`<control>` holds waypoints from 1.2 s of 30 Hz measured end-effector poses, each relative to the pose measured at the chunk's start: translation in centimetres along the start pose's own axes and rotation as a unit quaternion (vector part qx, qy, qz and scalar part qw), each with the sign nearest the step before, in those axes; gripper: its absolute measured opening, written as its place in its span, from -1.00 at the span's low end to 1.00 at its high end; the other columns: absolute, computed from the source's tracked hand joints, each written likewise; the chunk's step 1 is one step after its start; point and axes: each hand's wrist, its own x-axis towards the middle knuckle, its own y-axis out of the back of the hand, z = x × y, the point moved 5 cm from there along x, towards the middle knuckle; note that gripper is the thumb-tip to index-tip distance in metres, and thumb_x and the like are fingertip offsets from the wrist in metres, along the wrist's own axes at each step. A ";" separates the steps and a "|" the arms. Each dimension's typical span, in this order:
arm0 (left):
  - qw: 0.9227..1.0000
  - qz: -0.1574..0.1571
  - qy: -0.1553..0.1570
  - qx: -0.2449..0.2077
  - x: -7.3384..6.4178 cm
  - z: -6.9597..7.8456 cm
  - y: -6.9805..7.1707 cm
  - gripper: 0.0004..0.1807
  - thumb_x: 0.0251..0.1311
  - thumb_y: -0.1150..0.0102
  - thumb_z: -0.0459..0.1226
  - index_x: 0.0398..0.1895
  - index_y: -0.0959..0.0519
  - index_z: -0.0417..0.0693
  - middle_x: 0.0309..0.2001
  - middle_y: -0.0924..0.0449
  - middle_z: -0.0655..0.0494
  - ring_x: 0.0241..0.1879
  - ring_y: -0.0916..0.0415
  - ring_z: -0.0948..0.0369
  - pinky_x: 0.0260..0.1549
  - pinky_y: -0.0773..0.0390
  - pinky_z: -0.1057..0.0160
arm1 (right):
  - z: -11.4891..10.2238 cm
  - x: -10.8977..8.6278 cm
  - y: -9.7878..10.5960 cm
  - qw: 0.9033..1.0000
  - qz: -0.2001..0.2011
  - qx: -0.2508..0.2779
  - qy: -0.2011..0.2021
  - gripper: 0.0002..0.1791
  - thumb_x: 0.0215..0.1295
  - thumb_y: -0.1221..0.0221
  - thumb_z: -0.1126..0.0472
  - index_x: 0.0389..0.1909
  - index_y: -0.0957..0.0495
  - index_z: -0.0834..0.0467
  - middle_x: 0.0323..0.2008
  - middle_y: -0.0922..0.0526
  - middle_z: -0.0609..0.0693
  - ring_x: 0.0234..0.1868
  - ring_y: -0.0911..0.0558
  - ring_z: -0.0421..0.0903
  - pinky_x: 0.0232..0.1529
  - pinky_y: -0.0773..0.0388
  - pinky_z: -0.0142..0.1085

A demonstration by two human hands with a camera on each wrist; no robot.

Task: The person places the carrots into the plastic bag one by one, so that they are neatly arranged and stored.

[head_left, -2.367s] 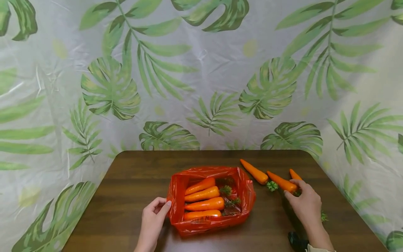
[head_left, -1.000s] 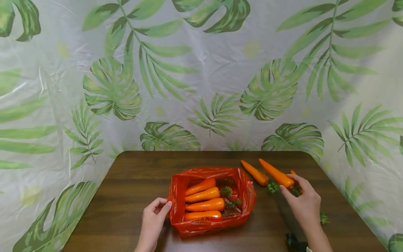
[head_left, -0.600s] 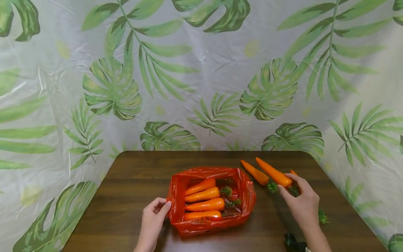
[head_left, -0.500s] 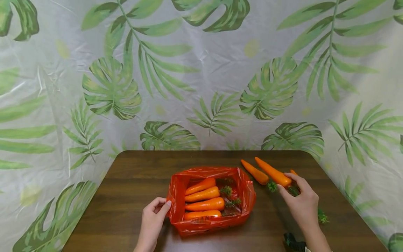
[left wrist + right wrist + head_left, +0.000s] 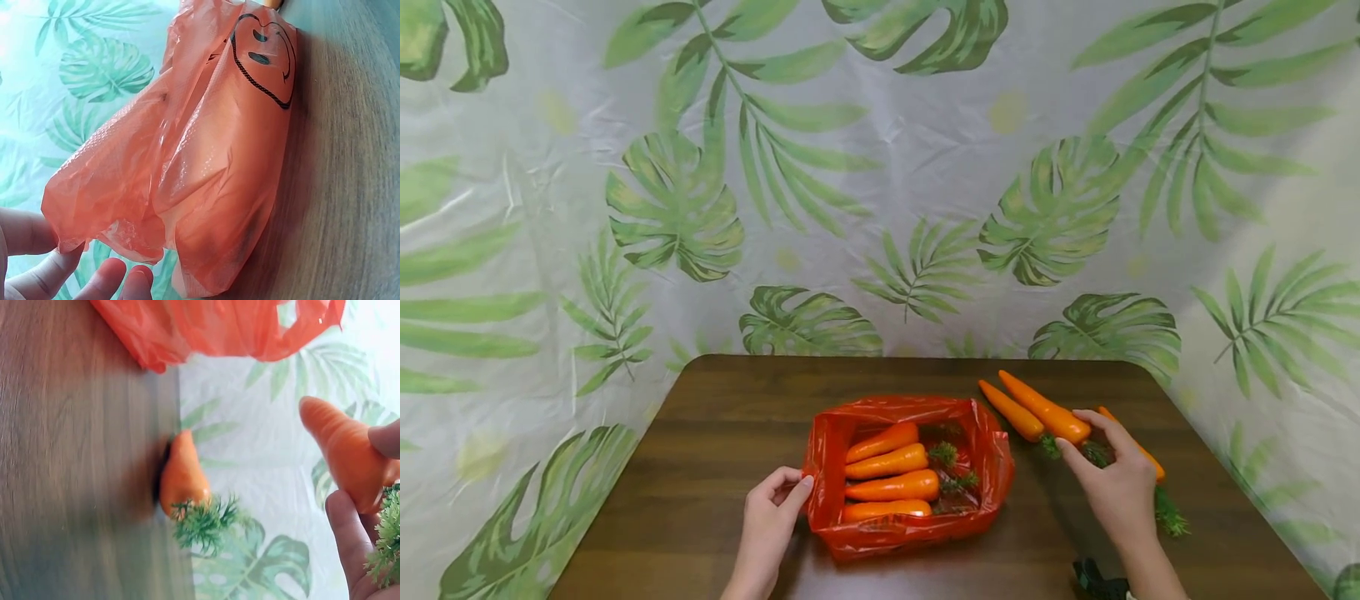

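My left hand pinches the left edge of a red plastic bag between thumb and fingers. The bag stands open at the top, with several orange carrots side by side in it, green tops to the right. In the left wrist view, a smiling face is printed on the bag's side. On the right, my right hand pinches a carrot near its leafy end, tip pointing up and left. The right wrist view shows this carrot raised above the table.
Another carrot lies on the brown table just left of the held one. Behind my right hand lies one more carrot, partly hidden. A black object is beside my right wrist. A leaf-patterned sheet hangs behind the table.
My right hand has lifted the carrot and moved it slightly left, nearer the one lying on the table. More of the rightmost carrot shows now. My left hand keeps its hold on the bag.
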 end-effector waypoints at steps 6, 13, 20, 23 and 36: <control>1.000 -0.005 0.001 -0.001 0.0 0.1 -0.1 -0.76 0.32 -0.30 -0.27 -0.17 -0.62 -0.32 -0.26 -0.63 -0.06 -0.33 -0.58 0.16 -0.30 -0.66 0.21 | -1.3 0.2 -0.3 1.000 -0.016 0.008 0.016 -0.44 0.06 -0.53 0.21 0.12 -0.64 -0.13 -0.04 -0.69 -0.17 -0.09 -0.61 -0.27 -0.12 -0.46 -0.59; 1.000 -0.003 -0.001 -0.010 -0.2 0.1 0.0 -0.75 0.31 -0.32 -0.26 -0.17 -0.62 -0.33 -0.25 -0.64 -0.08 -0.33 -0.59 0.15 -0.28 -0.67 0.19 | -3.4 0.9 -0.3 0.999 -0.030 0.002 0.046 -0.43 0.03 -0.54 0.22 0.12 -0.65 -0.11 -0.02 -0.69 -0.21 -0.09 -0.61 -0.29 -0.12 -0.45 -0.58; 1.000 0.000 -0.018 -0.008 -0.2 0.3 0.1 -0.78 0.30 -0.33 -0.28 -0.20 -0.62 -0.33 -0.27 -0.64 -0.10 -0.34 -0.60 0.15 -0.29 -0.66 0.22 | -5.1 1.1 -0.3 0.997 -0.041 -0.002 0.062 -0.42 0.03 -0.54 0.24 0.12 -0.64 -0.09 -0.03 -0.70 -0.17 -0.09 -0.61 -0.32 -0.10 -0.43 -0.58; 1.000 0.001 -0.018 -0.007 -0.1 0.3 0.1 -0.79 0.30 -0.32 -0.30 -0.20 -0.63 -0.33 -0.27 -0.64 -0.10 -0.34 -0.59 0.15 -0.29 -0.66 0.23 | -5.7 1.0 -0.4 0.997 -0.049 0.004 0.060 -0.42 0.04 -0.54 0.24 0.13 -0.63 -0.10 -0.02 -0.69 -0.17 -0.08 -0.61 -0.32 -0.08 -0.43 -0.59; 1.000 -0.006 -0.028 -0.014 -0.2 0.4 0.0 -0.81 0.30 -0.31 -0.31 -0.22 -0.63 -0.32 -0.28 -0.63 -0.11 -0.36 -0.59 0.14 -0.32 -0.65 0.23 | -9.3 -0.2 -1.1 0.993 -0.101 0.023 0.059 -0.47 0.11 -0.49 0.26 0.15 -0.62 0.01 0.01 -0.68 -0.09 -0.05 -0.60 -0.24 -0.07 -0.44 -0.56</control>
